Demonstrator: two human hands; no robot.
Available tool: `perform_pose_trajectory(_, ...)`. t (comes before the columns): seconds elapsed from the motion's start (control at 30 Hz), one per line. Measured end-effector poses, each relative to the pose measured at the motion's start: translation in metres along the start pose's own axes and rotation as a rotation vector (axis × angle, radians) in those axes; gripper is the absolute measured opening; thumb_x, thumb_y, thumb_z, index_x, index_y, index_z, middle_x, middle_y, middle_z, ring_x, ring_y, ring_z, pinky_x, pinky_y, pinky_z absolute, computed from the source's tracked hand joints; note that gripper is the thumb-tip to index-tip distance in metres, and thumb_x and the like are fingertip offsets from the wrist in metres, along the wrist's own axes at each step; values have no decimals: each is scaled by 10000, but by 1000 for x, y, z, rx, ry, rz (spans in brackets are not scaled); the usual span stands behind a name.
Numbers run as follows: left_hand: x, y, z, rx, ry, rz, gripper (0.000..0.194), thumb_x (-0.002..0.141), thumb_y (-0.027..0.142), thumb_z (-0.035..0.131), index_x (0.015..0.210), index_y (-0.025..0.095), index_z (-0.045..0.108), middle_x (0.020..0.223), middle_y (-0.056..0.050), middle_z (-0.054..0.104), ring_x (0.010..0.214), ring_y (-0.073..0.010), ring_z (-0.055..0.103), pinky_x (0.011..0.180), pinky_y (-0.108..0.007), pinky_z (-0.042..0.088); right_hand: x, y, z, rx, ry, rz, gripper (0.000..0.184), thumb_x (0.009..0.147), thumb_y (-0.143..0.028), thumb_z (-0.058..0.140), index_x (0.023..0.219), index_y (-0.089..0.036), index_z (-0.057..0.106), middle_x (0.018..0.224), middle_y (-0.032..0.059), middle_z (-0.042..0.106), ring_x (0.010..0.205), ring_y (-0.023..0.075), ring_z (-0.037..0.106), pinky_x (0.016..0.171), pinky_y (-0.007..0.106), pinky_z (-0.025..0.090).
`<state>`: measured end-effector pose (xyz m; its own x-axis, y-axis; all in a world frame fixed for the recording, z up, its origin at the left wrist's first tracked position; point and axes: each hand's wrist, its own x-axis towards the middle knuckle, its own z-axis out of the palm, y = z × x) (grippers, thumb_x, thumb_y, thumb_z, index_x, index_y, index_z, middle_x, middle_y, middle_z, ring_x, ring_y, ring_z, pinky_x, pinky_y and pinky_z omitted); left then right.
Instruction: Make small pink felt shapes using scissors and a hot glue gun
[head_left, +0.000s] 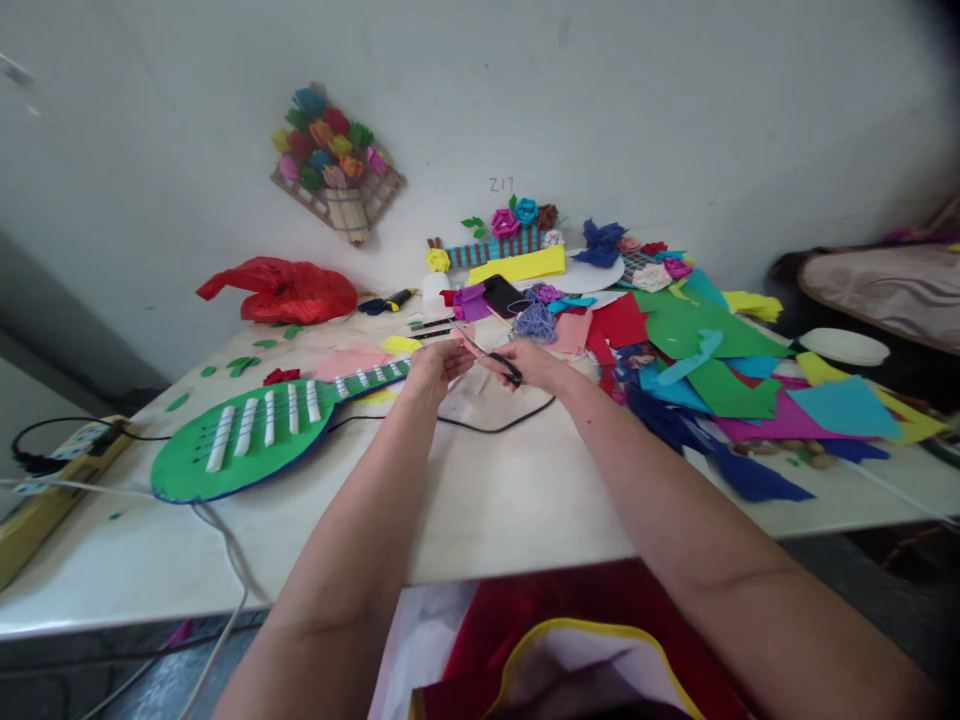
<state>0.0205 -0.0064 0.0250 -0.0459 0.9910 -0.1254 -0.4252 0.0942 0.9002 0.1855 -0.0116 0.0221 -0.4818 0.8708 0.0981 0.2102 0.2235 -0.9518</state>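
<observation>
My right hand (528, 364) is closed on a pair of scissors (507, 368) with black handles. The slim blades reach up and left, over my left hand's fingertips. Close beside it, my left hand (439, 366) has its fingers drawn together in a pinch near the blades. Something small and pinkish shows at its fingertips, too small to name. Left of that hand lies a green paper guitar (259, 440) with white rolled strips and dark strings; its neck ends near my left wrist.
Coloured paper sheets (705, 330) crowd the table's right side. A red plastic bag (300, 292), pliers (386, 301) and a black phone (501, 296) lie toward the back. A tangle of blue yarn (535, 323) sits behind my right hand. A power strip (67, 480) stands at the left edge.
</observation>
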Motion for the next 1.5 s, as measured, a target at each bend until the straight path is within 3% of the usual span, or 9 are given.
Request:
perform_pose_trajectory(0.33, 2, -2, 1, -17, -34, -15, 62, 620, 109, 630, 681, 102, 623, 592, -66, 655, 513, -134, 618, 552, -236, 525, -1, -2, 1, 31, -2, -13, 408, 674, -493, 678, 595, -127, 516, 488, -10, 510, 400, 54, 443, 392, 190, 380)
perform_pose_trajectory(0.63, -2, -2, 4, -18, -23, -31, 41, 630, 109, 621, 670, 105, 627, 588, -58, 650, 506, -124, 606, 546, -231, 518, 7, 7, 3, 15, 46, -22, 398, 661, -500, 686, 623, -127, 552, 471, -28, 485, 397, 52, 427, 374, 178, 371)
perform_pose_trajectory(1.2, 0, -3, 1, 15, 10, -38, 55, 640, 143, 609, 676, 108, 631, 611, -64, 659, 508, -117, 596, 524, -220, 497, 4, -1, 8, 0, 91, 7, 406, 593, -493, 728, 684, -115, 609, 464, -57, 422, 397, 39, 382, 356, 168, 343)
perform_pose_trajectory(1.5, 3, -5, -1, 24, -21, -8, 103, 586, 167, 647, 675, 117, 631, 589, -54, 641, 519, -117, 581, 550, -230, 493, 2, -1, 9, 74, 80, 14, 383, 652, -480, 703, 635, -127, 555, 457, -34, 458, 413, 51, 424, 367, 164, 373)
